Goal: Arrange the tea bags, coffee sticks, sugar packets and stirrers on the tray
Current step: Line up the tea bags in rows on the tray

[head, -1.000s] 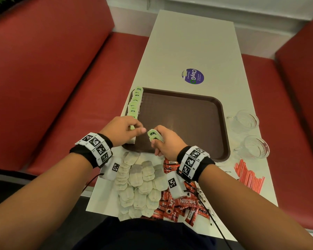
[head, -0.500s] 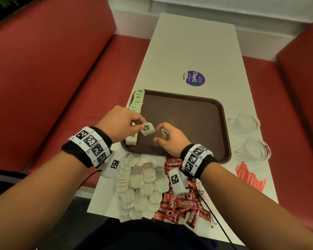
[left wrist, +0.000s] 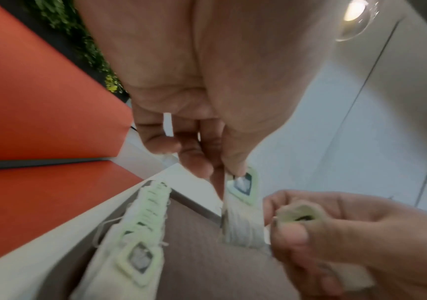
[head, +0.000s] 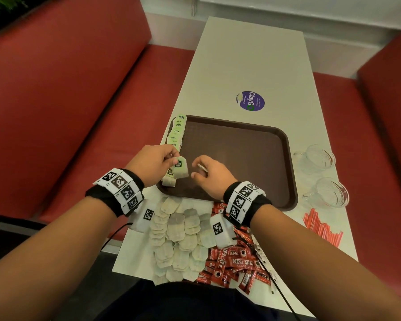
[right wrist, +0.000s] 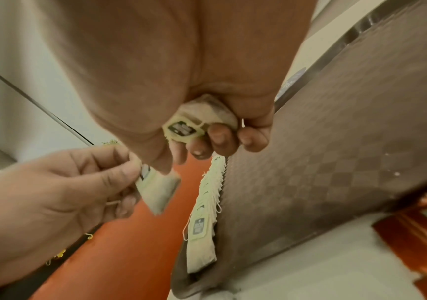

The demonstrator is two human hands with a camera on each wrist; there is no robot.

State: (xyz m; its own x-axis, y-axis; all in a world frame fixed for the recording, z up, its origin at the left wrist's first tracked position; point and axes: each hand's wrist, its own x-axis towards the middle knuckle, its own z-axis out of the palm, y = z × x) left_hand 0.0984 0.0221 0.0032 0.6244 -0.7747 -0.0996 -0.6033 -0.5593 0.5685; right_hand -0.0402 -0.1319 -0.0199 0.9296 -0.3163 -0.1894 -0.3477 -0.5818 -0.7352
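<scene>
A brown tray (head: 285,144) lies on the white table, with a row of green-tagged tea bags (head: 177,133) overlapping along its left edge. My left hand (head: 169,158) pinches one tea bag (head: 180,170) by its top, hanging over the tray's near left corner; the left wrist view shows the same tea bag (left wrist: 243,211). My right hand (head: 198,169) hovers beside it, fingers curled round a small stack of tea bags (right wrist: 194,121). Loose tea bags (head: 183,239) and red coffee sticks (head: 236,262) are piled on the table in front of the tray.
Two glass cups (head: 320,158) stand right of the tray. Red stirrers (head: 322,228) lie in a heap at the table's right edge. A purple sticker (head: 250,101) is on the table beyond the tray. Red benches flank the table.
My left hand has taken one tea bag from the right hand's stack and lifted it over the tray's left corner. The right hand moved slightly right, still holding its stack.
</scene>
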